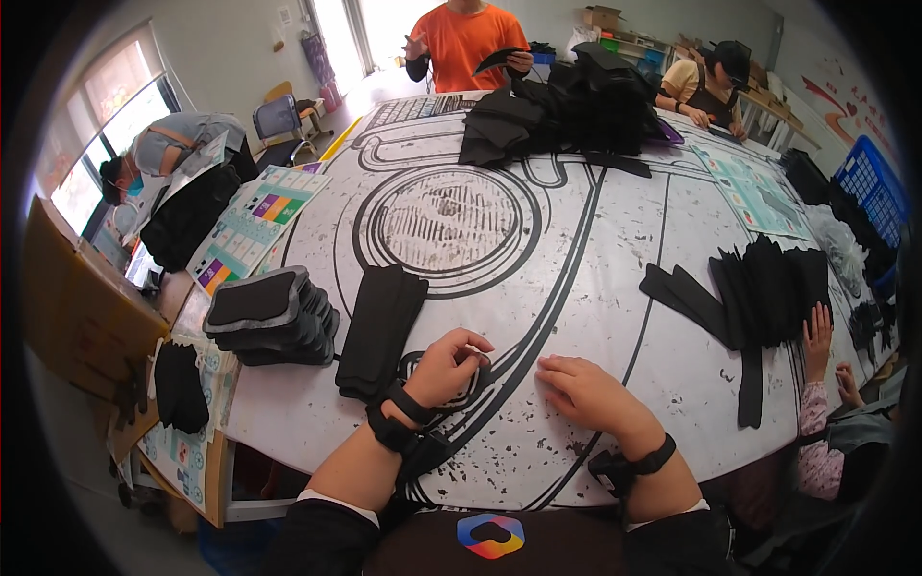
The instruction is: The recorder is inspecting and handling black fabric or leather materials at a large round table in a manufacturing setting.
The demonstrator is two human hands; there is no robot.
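My left hand (449, 370) hovers or rests over the white table (615, 317), its fingers loosely bent and apart, with nothing seen in them. Close to its left lies a stack of long black fabric strips (376, 331). My right hand (591, 392) is on or just over the table, fingers stretched out and holding nothing. Bare printed tabletop separates the two hands. Farther left stands a pile of grey-edged black padded pieces (264, 312). To the right, a fanned row of black strips (764, 293) is touched by another person's hand (817, 338).
A big heap of black fabric pieces (576, 110) covers the far table edge, before a person in orange (466, 43) holding a black piece. Others work at the far right and left. Printed sheets (254, 221) lie along the left edge; a blue crate (872, 182) stands right.
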